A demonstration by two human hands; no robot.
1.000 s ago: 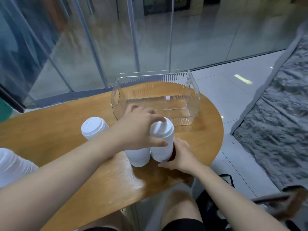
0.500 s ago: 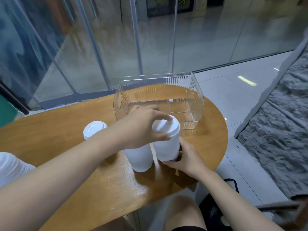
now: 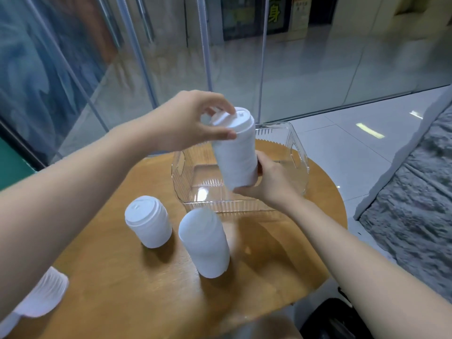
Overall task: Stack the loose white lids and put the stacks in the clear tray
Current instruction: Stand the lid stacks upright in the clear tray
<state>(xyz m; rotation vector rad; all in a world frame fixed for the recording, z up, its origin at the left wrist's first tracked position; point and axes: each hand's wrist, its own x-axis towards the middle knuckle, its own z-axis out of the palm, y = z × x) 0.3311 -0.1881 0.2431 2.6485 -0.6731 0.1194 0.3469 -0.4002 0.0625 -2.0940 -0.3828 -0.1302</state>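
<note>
1. A tall stack of white lids [image 3: 236,152] is held in the air between both hands, tilted so that its top leans away toward the glass wall.
2. The top of the stack is gripped by the left hand [image 3: 193,121]: the thumb is laid along the near side just under the top rim, and the curled fingers are pressed onto the uppermost lid. The left forearm is stretched in from the lower left, raised well above the counter [image 3: 127,285].
3. The bottom of the stack is cupped by the right hand [image 3: 271,182], with the thumb curled under the lower edge and the fingers wrapped behind it (those fingers are mostly hidden). The right forearm is extended from the lower right.
4. The clear tray [image 3: 297,152] is seen directly below and behind the right hand, resting on the counter; the held stack is above it, not inside it.
5. Below the left hand, two further lid stacks are left standing upright on the counter: a shorter stack [image 3: 149,221] and, just to its right, a taller stack [image 3: 204,243], blurred.
6. Beneath the left forearm, at the counter's near left edge, another stack [image 3: 41,298] is seen lying on its side.
</note>
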